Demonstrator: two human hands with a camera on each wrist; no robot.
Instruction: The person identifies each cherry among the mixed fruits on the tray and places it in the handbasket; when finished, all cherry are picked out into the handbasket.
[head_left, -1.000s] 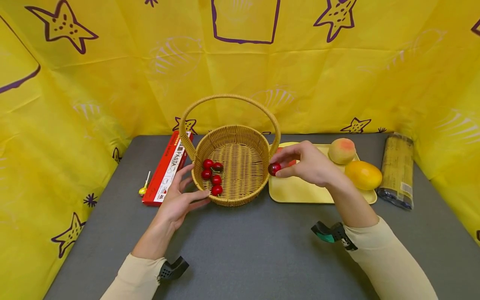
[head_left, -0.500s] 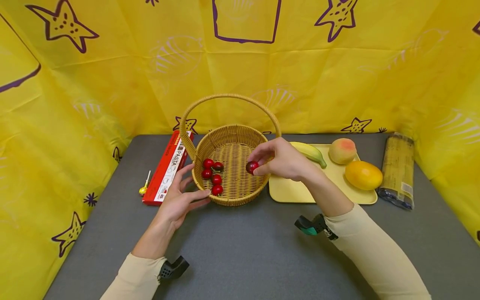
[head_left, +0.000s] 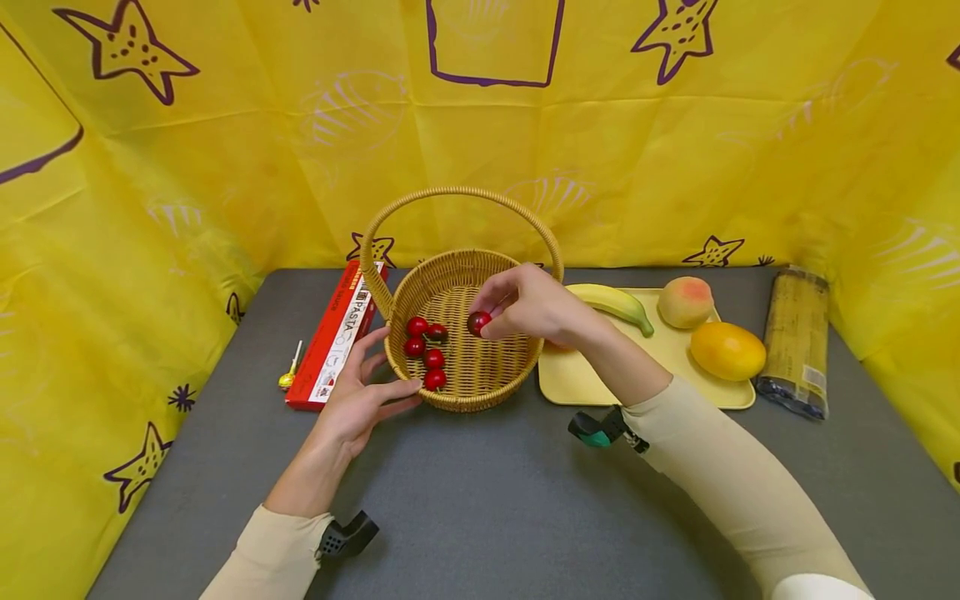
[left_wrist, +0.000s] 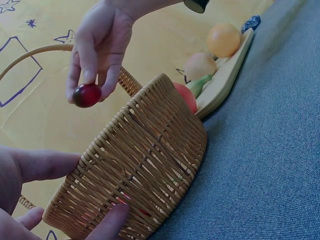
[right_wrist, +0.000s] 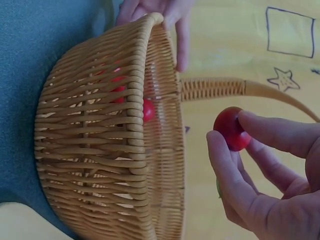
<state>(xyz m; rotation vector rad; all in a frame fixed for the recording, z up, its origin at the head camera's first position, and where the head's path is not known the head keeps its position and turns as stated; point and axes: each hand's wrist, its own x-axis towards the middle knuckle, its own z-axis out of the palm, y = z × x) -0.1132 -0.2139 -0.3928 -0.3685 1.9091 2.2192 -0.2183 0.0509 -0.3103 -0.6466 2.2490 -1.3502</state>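
Observation:
A cherry (head_left: 478, 323), dark red and round, is pinched between the thumb and fingertips of my right hand (head_left: 528, 304). In the right wrist view the held cherry (right_wrist: 232, 129) hangs apart from the basket's rim. Below the hand stands a round wicker basket (head_left: 487, 367) with a tall arched handle (head_left: 459, 192). Several cherries (head_left: 433, 358) lie together in its left part. My left hand (head_left: 360, 406) rests against the basket's left front side. Its fairly straight fingers (left_wrist: 112, 220) touch the woven wall, and its thumb lies at the rim.
Right of the basket, a pale yellow tray (head_left: 577, 387) holds a banana (head_left: 615, 304), a peach (head_left: 686, 302), a mango (head_left: 727, 351) and a partly hidden red fruit. Farther right lies a plastic-wrapped pack (head_left: 795, 342). A pasta box (head_left: 336, 337) and lollipop (head_left: 291, 367) lie left.
My right hand has carried the cherry leftward from above the tray's left edge to over the basket, uncovering the banana. The left hand and basket have stayed put.

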